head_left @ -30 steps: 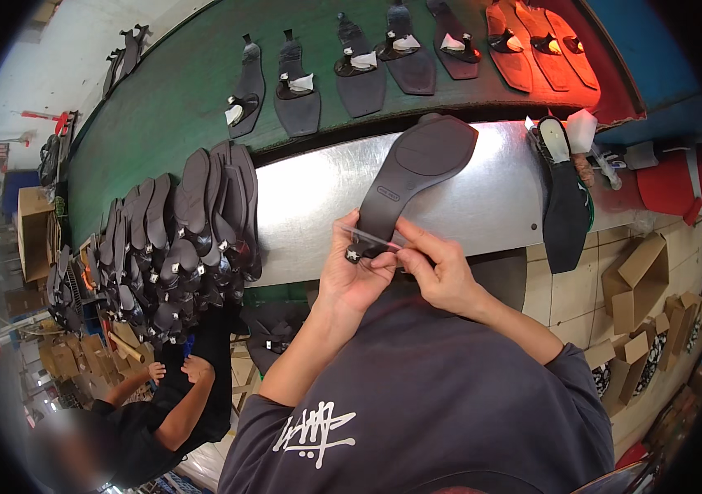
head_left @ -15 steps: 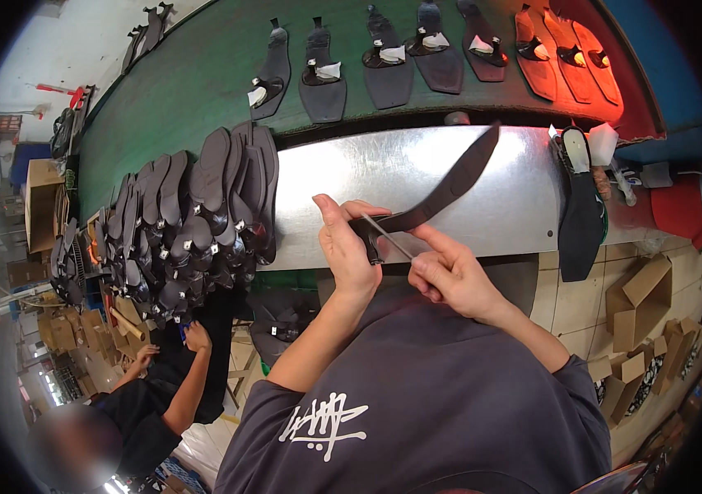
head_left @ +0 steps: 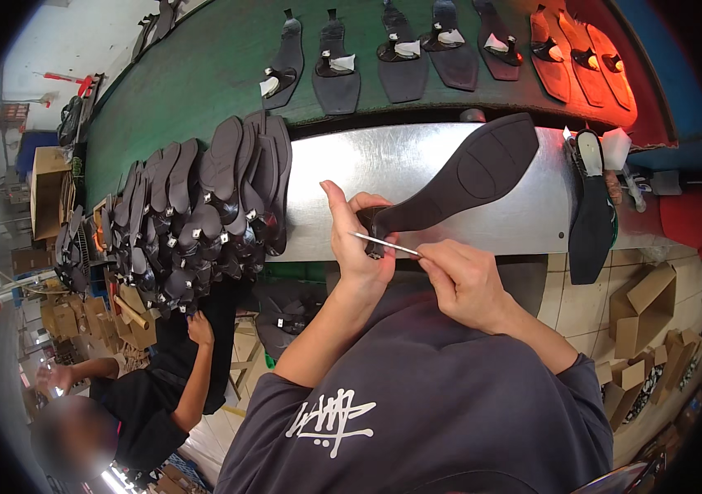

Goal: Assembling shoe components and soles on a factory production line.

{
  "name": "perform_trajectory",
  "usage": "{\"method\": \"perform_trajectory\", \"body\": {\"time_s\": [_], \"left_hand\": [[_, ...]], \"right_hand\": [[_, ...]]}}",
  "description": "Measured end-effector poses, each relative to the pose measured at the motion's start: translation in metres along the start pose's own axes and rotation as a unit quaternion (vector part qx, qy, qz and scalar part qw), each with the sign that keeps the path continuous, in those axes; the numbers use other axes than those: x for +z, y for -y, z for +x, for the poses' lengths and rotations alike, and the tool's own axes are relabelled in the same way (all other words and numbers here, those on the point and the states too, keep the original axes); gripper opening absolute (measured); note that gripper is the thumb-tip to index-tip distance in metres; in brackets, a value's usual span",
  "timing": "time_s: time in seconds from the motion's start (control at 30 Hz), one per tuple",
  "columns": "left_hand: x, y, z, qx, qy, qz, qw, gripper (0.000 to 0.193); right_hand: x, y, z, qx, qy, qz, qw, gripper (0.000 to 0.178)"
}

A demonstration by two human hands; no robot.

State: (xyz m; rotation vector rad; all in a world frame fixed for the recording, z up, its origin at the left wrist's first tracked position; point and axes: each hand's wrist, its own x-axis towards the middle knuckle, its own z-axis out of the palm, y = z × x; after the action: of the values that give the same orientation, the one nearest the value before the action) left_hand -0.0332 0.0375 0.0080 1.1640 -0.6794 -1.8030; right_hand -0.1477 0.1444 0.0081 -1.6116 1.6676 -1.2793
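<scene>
My left hand (head_left: 352, 251) grips the heel end of a dark sandal sole (head_left: 474, 165), whose broad toe part points up and to the right above the metal worktop. A glossy dark heel piece (head_left: 373, 243) shows between my palm and fingers. In my right hand (head_left: 470, 284), the fingers are closed on a thin metal rod-like tool (head_left: 392, 244). The tool lies across the heel piece, its far end by my left palm. Whether its tip touches the heel piece, I cannot tell.
A pile of dark soles (head_left: 202, 206) fills the worktop's left. Several dark and red-lit soles lie on the green belt (head_left: 202, 90) beyond the metal worktop (head_left: 326, 156). Another dark sandal (head_left: 590, 214) overhangs its right end. A co-worker (head_left: 153, 403) stands left; cardboard boxes (head_left: 643, 305) sit right.
The sole has turned so its broad face now shows. The tool has swung flatter and lower across the heel piece. The co-worker's one hand has moved away from the pile.
</scene>
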Motion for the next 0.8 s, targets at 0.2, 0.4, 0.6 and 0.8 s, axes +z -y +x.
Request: {"method": "perform_trajectory", "body": {"time_s": [0.2,0.4,0.6,0.8], "left_hand": [[-0.014,0.003,0.019,-0.121,0.057,-0.097,0.986,0.058],[0.001,-0.005,0.014,-0.236,0.051,-0.187,0.952,0.054],[-0.003,-0.013,0.015,-0.168,0.195,-0.194,0.947,0.056],[-0.018,-0.068,0.027,-0.052,0.036,-0.242,0.968,0.041]], "right_hand": [[0.001,0.004,-0.008,-0.063,0.026,-0.006,0.998,0.011],[0.007,-0.01,0.004,0.036,-0.025,-0.009,0.999,0.003],[0.018,0.007,0.007,0.007,0.019,0.063,0.998,0.004],[0.027,0.013,0.006,-0.023,0.062,0.07,0.995,0.002]]}}
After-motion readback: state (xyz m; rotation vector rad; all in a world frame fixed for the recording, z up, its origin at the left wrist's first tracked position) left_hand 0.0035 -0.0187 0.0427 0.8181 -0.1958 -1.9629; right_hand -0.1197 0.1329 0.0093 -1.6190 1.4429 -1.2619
